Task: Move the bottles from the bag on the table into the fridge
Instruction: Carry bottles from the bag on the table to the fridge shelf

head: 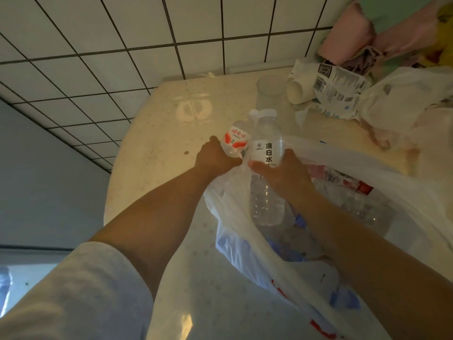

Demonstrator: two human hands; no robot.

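A translucent white plastic bag (257,246) lies open on the pale table (157,133), with several clear bottles (360,204) visible inside it. My left hand (215,159) grips a small clear bottle with a red and white label (235,138), held just above the bag's mouth. My right hand (282,174) grips a taller clear bottle with a white label and black characters (266,177) round its middle, its white cap pointing away from me. The two bottles are side by side and nearly touching. No fridge is recognisable in view.
At the back right of the table stand a clear plastic cup (270,94), a sleeve of paper cups in printed wrap (328,87) and another white bag (404,104). Pink cloth (382,38) hangs at the top right. A tiled wall (122,33) runs behind the table.
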